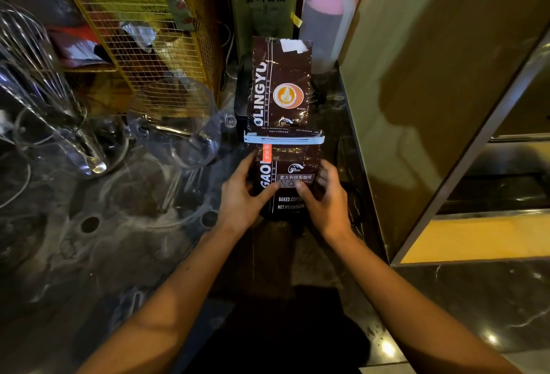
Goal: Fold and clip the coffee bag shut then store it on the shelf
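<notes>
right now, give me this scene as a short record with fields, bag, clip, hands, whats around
bag: brown coffee bag lying flat on the dark counter, top end pointing away from the person
clip: pale blue clip clamped across the bag's middle
left hand: gripping the bag's near end, left side
right hand: gripping the near end, right side
left of bag: clear jug, yellow wire rack
behind bag: pink-lidded container
stored on shelf: not yet

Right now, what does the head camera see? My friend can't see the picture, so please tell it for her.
Two bare hands, left hand and right hand, hold the lower part of a dark brown coffee bag lying on a dark marble counter. A pale blue clip crosses its middle. Clear glass jugs sit left.
</notes>
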